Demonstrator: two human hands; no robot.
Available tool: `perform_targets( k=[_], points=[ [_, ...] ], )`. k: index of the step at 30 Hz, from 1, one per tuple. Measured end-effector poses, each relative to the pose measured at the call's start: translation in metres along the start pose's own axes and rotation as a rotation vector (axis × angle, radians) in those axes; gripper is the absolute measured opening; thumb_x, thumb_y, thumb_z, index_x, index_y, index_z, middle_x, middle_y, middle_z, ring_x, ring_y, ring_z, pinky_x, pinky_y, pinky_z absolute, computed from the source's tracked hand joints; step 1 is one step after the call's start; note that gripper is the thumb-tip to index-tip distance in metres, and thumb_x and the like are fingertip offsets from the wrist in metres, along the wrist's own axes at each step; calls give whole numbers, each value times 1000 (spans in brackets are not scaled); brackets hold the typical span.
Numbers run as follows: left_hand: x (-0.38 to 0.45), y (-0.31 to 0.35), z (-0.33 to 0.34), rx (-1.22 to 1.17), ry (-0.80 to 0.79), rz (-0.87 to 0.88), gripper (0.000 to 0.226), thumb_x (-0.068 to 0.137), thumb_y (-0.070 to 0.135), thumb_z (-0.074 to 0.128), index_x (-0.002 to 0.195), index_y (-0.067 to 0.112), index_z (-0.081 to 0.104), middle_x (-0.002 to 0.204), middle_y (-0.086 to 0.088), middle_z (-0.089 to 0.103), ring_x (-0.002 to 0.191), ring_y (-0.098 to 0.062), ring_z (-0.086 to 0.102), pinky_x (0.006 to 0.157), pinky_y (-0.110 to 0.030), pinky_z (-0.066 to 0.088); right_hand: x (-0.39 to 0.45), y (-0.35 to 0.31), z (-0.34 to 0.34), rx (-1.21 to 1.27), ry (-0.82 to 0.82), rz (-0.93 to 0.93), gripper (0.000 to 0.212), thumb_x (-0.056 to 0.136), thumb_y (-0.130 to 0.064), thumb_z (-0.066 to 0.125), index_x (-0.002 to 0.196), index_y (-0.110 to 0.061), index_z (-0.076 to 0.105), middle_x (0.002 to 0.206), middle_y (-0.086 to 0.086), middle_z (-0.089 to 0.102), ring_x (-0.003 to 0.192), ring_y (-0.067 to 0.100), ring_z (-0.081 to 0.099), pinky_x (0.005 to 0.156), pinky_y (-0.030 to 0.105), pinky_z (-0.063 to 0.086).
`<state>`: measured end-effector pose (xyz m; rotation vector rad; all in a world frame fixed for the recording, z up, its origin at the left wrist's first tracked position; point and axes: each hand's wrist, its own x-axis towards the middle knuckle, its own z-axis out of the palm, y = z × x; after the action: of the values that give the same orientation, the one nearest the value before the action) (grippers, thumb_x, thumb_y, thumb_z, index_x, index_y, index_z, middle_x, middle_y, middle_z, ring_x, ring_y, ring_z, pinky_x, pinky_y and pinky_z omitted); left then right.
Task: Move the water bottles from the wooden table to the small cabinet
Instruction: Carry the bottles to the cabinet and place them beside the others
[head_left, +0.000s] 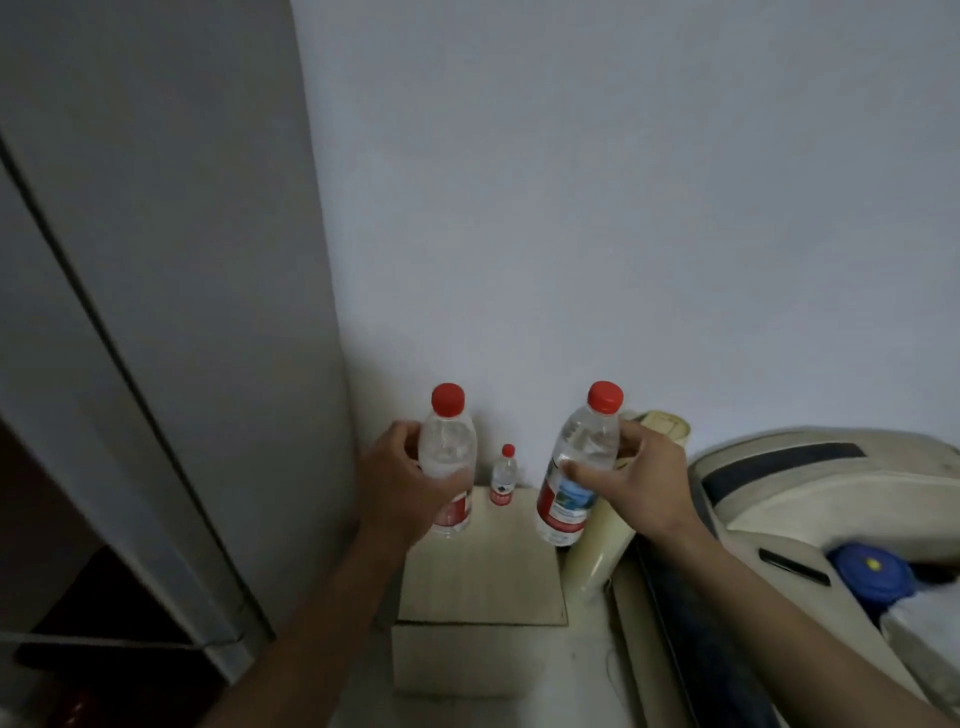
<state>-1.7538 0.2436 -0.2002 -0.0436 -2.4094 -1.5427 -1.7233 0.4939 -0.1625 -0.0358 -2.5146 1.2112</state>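
Left hand (397, 480): fingers (457, 480) curl closed around the middle of a clear water bottle (448, 457) with a red cap, held upright, its base over the near-left part of the cabinet top
Right hand (631, 480): thumb and fingers wrap the upper body of a second bottle (571, 483), red-capped, tilted with its cap leaning right; its base hangs at the cabinet's right edge
Third bottle (504, 475): stands upright between the two hands and beyond the fingertips, at the back of the cabinet top, against the wall
Small cabinet (480, 577): pale wood-grain top, below both hands
Grey panel (171, 291): a tall surface just left of the left hand
Cream cylinder (605, 545): leans behind the right hand's bottle, beside the cabinet
Blue round object (870, 574): well right of the right hand
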Motion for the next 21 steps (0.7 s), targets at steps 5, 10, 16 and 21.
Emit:
perform_targets(
  k=[5, 10, 16, 21],
  points=[
    [34, -17, 26, 14, -101, -46, 53, 65, 31, 90, 103, 27, 53, 101, 10, 62, 88, -12, 63, 80, -29, 54, 29, 16, 11, -37, -5, 52, 33, 68, -23, 87, 93, -29, 66, 86, -16, 68, 75, -17, 62, 59, 3, 47],
    [78, -30, 53, 32, -116, -90, 50, 68, 30, 88, 103, 25, 53, 104, 6, 63, 90, -15, 63, 86, -39, 56, 73, 49, 32, -45, 10, 69, 35, 68, -25, 86, 98, -25, 68, 89, -16, 67, 74, -12, 63, 62, 4, 47],
    [134, -48, 83, 15, -123, -181, 54, 63, 27, 88, 104, 24, 54, 98, 8, 63, 89, -13, 66, 79, -35, 58, 136, 103, 53, -28, 4, 143, 47, 66, -36, 85, 106, -20, 67, 99, -6, 72, 83, 6, 69, 75, 30, 60],
    [160, -77, 105, 21, -116, -260, 69, 50, 46, 86, 107, 22, 56, 104, 3, 66, 93, -15, 66, 74, -35, 58, 166, 133, 73, -59, -24, 216, 54, 66, -41, 84, 111, -18, 66, 104, -4, 72, 86, 8, 69, 76, 32, 60]
  ],
)
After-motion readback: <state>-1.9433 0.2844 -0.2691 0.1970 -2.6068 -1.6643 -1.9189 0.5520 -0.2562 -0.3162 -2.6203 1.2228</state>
